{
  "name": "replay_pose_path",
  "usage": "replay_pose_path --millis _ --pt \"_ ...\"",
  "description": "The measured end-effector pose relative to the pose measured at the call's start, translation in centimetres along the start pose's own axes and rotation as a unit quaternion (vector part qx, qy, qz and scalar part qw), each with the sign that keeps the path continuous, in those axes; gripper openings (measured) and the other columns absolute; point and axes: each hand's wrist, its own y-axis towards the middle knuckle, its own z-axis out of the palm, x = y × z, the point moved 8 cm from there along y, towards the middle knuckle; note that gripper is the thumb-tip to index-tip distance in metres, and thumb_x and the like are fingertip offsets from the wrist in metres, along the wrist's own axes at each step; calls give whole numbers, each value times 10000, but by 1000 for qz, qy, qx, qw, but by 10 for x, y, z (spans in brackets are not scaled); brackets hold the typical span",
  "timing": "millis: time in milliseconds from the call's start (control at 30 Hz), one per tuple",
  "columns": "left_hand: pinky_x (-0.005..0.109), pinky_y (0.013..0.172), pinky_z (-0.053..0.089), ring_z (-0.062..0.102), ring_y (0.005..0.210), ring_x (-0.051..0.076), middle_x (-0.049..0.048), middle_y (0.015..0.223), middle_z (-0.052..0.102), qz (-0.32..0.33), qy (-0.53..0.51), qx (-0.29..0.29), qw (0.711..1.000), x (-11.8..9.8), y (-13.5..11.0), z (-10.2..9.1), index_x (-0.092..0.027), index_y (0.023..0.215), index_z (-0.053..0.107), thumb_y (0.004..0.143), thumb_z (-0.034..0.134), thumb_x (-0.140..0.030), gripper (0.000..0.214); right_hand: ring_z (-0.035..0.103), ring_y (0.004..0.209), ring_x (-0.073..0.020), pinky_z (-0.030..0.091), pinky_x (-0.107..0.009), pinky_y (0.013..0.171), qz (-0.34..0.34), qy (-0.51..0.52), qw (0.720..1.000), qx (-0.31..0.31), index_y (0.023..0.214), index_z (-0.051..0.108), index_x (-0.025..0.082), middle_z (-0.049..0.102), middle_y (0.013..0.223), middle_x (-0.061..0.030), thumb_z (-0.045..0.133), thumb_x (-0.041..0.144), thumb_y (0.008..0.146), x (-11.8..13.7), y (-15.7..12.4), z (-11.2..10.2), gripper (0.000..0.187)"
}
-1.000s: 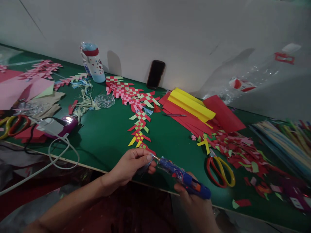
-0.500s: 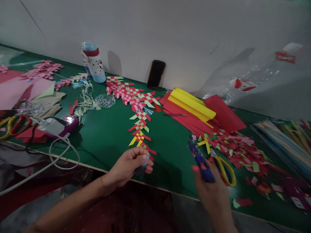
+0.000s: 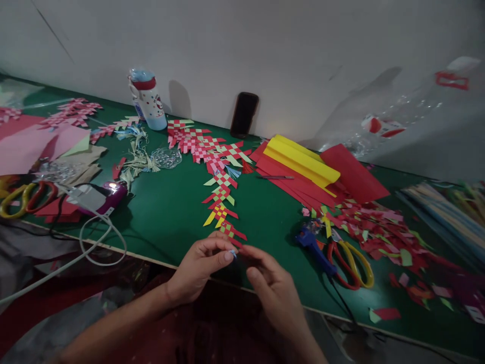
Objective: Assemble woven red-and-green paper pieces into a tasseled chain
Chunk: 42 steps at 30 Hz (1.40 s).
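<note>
Two hands (image 3: 235, 273), one blue scrap (image 3: 232, 252)

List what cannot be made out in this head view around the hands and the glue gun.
- The small piece pinched by the left hand: too small and covered by the fingertips.
- Whether the right hand grips it too: hidden by its own fingers.
- The glue gun nozzle: dark and blurred.
- The scissors blades: buried under paper scraps.
- The straws: blurred, cut by the right edge.
</note>
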Motion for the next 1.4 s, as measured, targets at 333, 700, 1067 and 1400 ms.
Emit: replay_pose_path --millis 333,700,1067,1400 --pt "218 782 412 511 816 110 3 835 549 -6 -16 29 999 9 -3 7 -220 764 765 721 798 -316 110 619 771 -169 501 -312 770 108 280 954 13 938 766 233 733 842 -40 708 426 780 -27 1 43 256" --pt "208 701 428 518 785 101 -16 895 513 -67 -50 35 996 15 -7 12 -277 1097 656 668 829 -283 463 540 651 -130 463 -259 649 123 305 943 -54 749 716 195 636 690 -3 755 427 722 -31 -6 42 237" --pt "435 938 375 486 1029 273 106 1087 636 244 669 131 689 -20 9 5 -193 1054 657 832 651 -262 232 407 585 -100 363 -235 567 117 226 954 -158 700 613 180 472 599 36 709 443 774 -58 -10 -17 289" --pt "378 876 460 558 899 188 48 911 658 325 737 118 581 -12 15 15 -172 827 631 926 504 -171 160 409 501 -79 337 -208 487 169 149 971 -82 764 612 177 468 554 47 655 505 802 -70 -16 -2 333"
